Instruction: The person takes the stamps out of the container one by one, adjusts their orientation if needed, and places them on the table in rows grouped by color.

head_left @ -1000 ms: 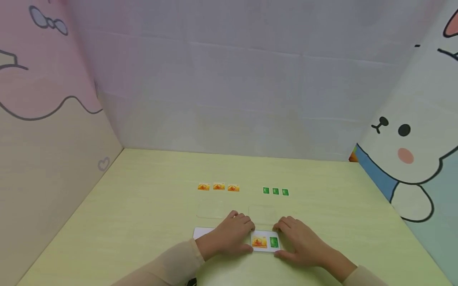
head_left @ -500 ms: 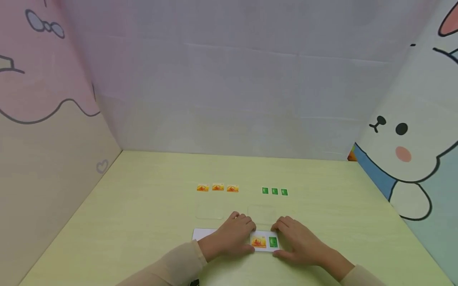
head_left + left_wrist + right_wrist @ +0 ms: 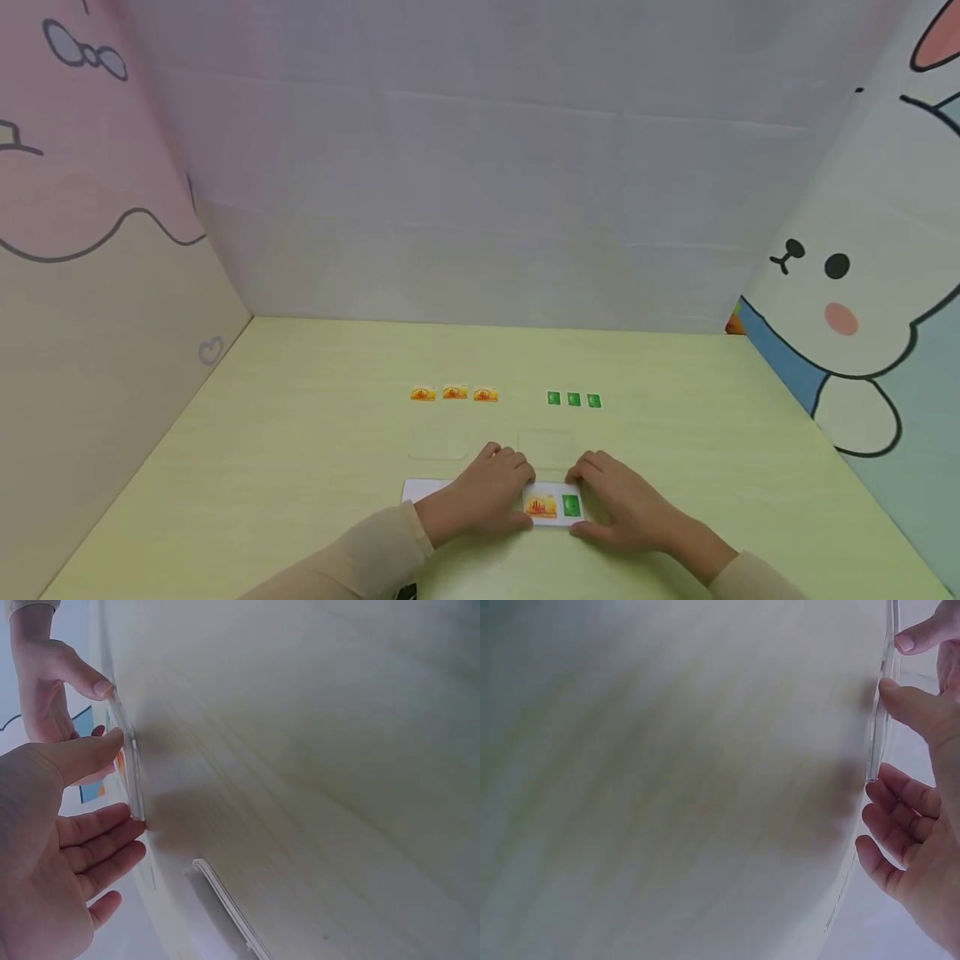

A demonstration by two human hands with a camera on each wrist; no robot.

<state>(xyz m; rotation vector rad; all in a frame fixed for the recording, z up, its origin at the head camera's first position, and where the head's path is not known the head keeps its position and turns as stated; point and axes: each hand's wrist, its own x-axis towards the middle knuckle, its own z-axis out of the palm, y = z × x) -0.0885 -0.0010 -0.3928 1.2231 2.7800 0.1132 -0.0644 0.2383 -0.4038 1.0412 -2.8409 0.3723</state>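
Both hands hold a small white card with a clear, plastic-looking edge (image 3: 559, 505) from opposite sides, near the front of the table. An orange stamp-like picture (image 3: 540, 506) and a green one (image 3: 572, 505) show on its face. My left hand (image 3: 480, 497) grips its left side, thumb at the near edge and fingers at the far edge. On the other side, my right hand (image 3: 626, 507) grips it the same way. In the left wrist view, the clear edge (image 3: 135, 780) sits between thumb and fingertips, close over the tabletop. Fingers cover the card's ends.
Behind the hands lie two clear flat pieces (image 3: 438, 444). Farther back are three orange stamp-like pieces (image 3: 454, 392) and three green ones (image 3: 573, 400) in rows. Another white flat piece (image 3: 423, 489) lies partly under the left forearm. Printed cloth walls (image 3: 480, 208) enclose the table.
The head view has shifted slightly. Both hands keep their grip on the card, with hardly any movement.
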